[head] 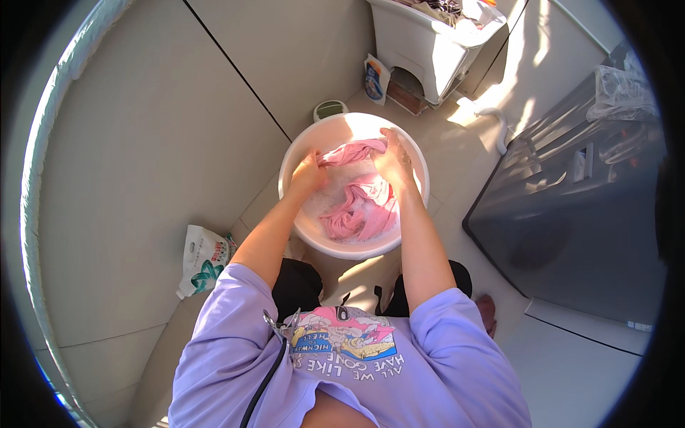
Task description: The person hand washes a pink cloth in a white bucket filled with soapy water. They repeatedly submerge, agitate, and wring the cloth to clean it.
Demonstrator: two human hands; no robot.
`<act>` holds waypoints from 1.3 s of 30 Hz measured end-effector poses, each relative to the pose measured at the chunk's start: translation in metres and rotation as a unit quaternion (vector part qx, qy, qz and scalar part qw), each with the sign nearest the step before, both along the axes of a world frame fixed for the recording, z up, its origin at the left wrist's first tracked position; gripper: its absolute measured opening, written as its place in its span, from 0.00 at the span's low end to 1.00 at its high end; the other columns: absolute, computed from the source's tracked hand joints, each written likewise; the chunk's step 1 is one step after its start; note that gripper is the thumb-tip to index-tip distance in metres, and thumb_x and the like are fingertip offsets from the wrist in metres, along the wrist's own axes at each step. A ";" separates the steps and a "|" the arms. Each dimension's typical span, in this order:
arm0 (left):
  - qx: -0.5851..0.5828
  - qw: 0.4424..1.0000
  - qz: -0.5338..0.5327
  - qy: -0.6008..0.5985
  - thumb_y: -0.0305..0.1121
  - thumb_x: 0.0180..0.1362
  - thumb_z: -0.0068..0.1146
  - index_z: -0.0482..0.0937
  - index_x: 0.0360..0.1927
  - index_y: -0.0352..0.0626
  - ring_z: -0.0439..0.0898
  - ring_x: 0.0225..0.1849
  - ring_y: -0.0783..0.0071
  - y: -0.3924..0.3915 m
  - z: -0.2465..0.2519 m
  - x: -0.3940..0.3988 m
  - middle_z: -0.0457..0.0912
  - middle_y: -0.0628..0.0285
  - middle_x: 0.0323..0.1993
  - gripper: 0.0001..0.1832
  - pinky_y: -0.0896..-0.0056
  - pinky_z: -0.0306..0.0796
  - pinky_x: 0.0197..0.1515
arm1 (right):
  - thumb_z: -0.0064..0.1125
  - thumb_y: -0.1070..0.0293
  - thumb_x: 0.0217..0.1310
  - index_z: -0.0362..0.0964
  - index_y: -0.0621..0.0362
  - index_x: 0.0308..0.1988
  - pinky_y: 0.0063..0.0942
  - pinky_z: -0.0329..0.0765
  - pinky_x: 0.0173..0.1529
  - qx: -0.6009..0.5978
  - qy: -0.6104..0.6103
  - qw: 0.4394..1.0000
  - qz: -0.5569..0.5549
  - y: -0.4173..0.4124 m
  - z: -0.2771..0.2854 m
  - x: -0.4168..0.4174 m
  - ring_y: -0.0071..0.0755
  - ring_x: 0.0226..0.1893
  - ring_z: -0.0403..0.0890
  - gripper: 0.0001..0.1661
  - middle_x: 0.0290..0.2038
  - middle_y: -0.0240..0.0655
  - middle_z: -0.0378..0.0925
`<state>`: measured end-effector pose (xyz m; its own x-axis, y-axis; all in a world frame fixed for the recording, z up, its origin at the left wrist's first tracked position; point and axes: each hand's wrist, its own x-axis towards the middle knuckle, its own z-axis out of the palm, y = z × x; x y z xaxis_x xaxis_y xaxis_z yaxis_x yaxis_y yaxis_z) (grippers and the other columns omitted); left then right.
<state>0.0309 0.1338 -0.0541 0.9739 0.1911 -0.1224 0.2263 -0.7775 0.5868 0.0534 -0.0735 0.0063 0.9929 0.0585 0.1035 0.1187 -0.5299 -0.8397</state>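
A pink garment point(350, 219) lies partly in sudsy water point(321, 206) inside a round white plastic basin point(286, 176). One length of the cloth is raised near the basin's far side and stretches between my hands. At the left end of that length, my left hand point(309, 174) grips the cloth. My right hand point(393, 160) grips its other end, just inside the basin's right side. The rest of the fabric sits bunched and wet, nearer to me. Some of the cloth is hidden behind my right hand and under the foam.
Behind the basin stand a green-and-white container point(330, 109) and a detergent pouch point(377, 80) beside a white utility sink point(417, 43) filled with items. A white plastic bag point(203, 259) rests by the left wall. A dark grey appliance point(578, 214) and a white drain hose point(497, 125) are on the right.
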 end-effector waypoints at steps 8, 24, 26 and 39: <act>0.230 0.946 -0.171 0.154 0.26 0.44 0.49 0.60 0.60 0.43 0.51 0.65 0.53 -0.036 -0.010 -0.020 0.44 0.48 0.66 0.33 0.59 0.62 0.57 | 0.46 0.69 0.49 0.63 0.48 0.55 0.56 0.45 0.62 -0.325 -0.032 0.937 0.120 0.020 -0.051 -0.017 0.53 0.65 0.44 0.30 0.64 0.47 0.46; -0.499 0.866 0.022 -0.038 0.27 0.47 0.53 0.72 0.45 0.36 0.76 0.41 0.50 -0.037 -0.042 -0.010 0.76 0.45 0.41 0.19 0.61 0.69 0.45 | 0.55 0.54 0.55 0.52 0.53 0.62 0.34 0.67 0.52 0.480 0.300 0.819 -0.098 0.040 -0.051 -0.012 0.39 0.58 0.62 0.38 0.59 0.41 0.59; -0.254 0.957 -0.123 -0.070 0.30 0.49 0.54 0.72 0.46 0.38 0.75 0.44 0.52 -0.073 0.024 -0.022 0.75 0.45 0.42 0.19 0.63 0.68 0.46 | 0.54 0.48 0.55 0.49 0.52 0.62 0.42 0.70 0.47 0.581 0.382 0.712 -0.093 0.025 -0.054 -0.008 0.39 0.55 0.64 0.41 0.59 0.37 0.57; -0.114 0.975 0.125 -0.142 0.43 0.49 0.54 0.76 0.23 0.39 0.75 0.35 0.53 -0.102 0.030 0.015 0.76 0.48 0.31 0.15 0.61 0.68 0.41 | 0.46 0.58 0.62 0.65 0.53 0.44 0.27 0.71 0.46 0.653 0.332 0.665 -0.144 0.041 -0.046 -0.009 0.29 0.41 0.72 0.14 0.40 0.32 0.69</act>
